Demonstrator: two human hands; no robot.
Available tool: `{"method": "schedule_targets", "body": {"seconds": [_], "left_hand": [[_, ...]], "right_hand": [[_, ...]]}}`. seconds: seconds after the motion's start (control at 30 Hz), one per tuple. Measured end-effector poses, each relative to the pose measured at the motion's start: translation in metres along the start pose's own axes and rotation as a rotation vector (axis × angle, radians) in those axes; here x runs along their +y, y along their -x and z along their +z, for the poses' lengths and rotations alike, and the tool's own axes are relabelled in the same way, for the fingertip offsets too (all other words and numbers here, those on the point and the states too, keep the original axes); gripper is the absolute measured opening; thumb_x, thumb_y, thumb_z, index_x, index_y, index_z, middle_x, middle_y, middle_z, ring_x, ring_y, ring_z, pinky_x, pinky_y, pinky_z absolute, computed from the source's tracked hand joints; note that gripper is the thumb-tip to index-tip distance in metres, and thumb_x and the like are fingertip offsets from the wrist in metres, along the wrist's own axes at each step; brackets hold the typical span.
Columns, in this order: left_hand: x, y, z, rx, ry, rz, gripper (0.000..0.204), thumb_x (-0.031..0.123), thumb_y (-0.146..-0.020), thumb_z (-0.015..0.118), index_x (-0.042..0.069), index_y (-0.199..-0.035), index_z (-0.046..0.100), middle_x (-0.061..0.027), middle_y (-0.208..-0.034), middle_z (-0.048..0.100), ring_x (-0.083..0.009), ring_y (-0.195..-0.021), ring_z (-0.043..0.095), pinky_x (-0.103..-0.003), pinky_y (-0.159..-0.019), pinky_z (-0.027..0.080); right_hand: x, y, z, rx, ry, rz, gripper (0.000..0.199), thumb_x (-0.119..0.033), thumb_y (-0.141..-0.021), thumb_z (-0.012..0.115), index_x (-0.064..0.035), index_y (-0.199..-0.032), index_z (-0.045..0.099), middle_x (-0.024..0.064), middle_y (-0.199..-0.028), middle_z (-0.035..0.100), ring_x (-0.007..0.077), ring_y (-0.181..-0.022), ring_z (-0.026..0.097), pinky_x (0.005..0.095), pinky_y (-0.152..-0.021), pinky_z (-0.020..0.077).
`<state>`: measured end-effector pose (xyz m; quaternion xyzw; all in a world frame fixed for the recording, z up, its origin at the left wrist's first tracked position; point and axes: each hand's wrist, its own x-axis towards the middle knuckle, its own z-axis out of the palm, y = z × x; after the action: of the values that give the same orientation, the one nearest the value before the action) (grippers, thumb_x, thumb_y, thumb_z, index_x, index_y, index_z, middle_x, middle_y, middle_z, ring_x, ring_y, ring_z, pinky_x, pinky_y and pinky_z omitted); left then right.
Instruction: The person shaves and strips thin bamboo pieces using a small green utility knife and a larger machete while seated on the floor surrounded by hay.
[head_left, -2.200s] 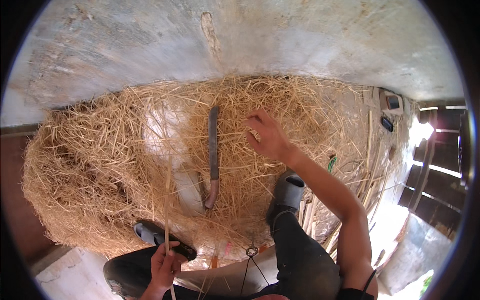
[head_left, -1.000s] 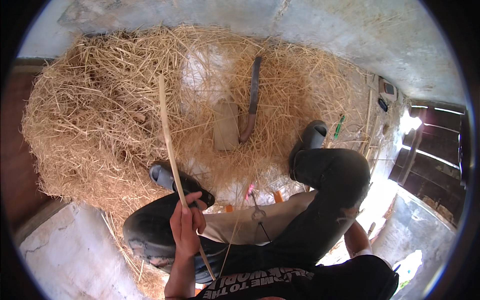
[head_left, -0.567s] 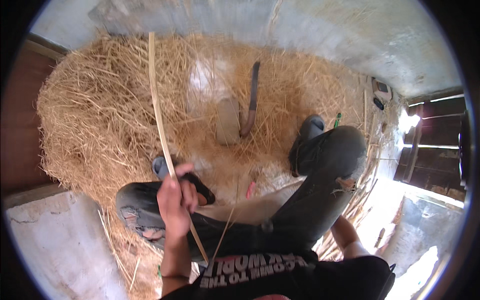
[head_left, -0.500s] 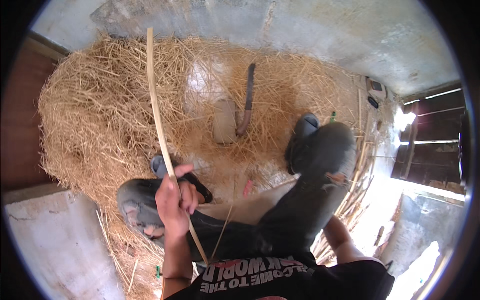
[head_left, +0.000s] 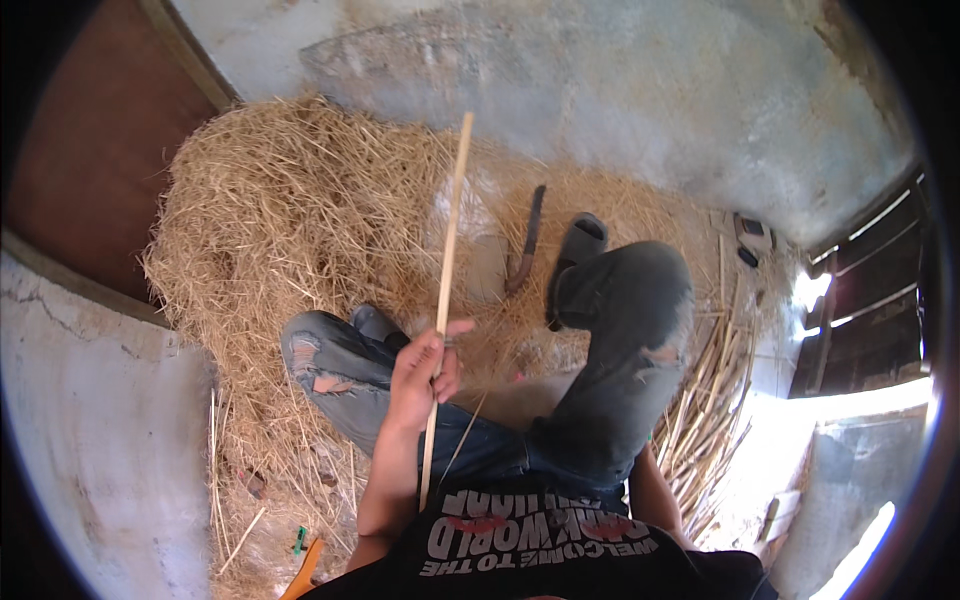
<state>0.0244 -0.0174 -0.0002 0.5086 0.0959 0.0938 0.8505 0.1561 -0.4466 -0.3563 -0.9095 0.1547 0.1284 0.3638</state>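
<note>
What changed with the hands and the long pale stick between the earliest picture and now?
The left hand, low at the lap before, has raised the long pale bamboo stick upright over the straw pile. The right hand, which reached into the straw earlier, has drawn back; only its arm shows beside the knee. The dark machete remains lying on the straw.

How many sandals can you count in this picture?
2: one sandal on the right foot, beside the knife on the straw; the other sandal by the left knee, mostly hidden. Straw may hide more.
</note>
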Motion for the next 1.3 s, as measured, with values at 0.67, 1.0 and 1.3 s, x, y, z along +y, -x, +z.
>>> {"method": "schedule_targets", "body": {"seconds": [0.67,1.0,1.3], "left_hand": [[-0.075,-0.013,-0.019,0.196,0.009,-0.211,0.052,0.035,-0.111,0.043,-0.006,-0.143,0.047,0.0041,-0.056,0.034,-0.0041,-0.045,0.027,-0.022,-0.043,0.023],[-0.106,-0.034,-0.026,0.284,-0.171,-0.329,0.039,0.026,-0.112,0.043,-0.001,-0.137,0.055,0.0055,-0.057,0.038,-0.0019,-0.046,0.030,-0.020,-0.043,0.025],[-0.110,-0.044,-0.024,0.301,-0.311,-0.416,0.039,0.027,-0.111,0.045,-0.003,-0.134,0.057,0.0045,-0.057,0.040,-0.0028,-0.045,0.033,-0.021,-0.042,0.027]], "right_hand": [[-0.188,-0.122,0.087,-0.040,0.001,-0.335,0.036,-0.025,-0.086,0.073,-0.0017,-0.113,0.066,0.0231,-0.108,0.068,0.0391,-0.107,0.066,0.0460,-0.092,0.0519],[-0.143,-0.271,0.030,0.371,0.447,0.186,0.069,-0.026,-0.083,0.068,-0.0077,-0.147,0.045,0.0229,-0.134,0.046,0.0414,-0.130,0.048,0.0496,-0.109,0.0420],[-0.128,-0.209,0.095,0.437,0.401,-0.553,0.057,-0.024,-0.079,0.078,-0.0039,-0.127,0.054,0.0232,-0.126,0.054,0.0428,-0.118,0.050,0.0561,-0.098,0.0402]]}}
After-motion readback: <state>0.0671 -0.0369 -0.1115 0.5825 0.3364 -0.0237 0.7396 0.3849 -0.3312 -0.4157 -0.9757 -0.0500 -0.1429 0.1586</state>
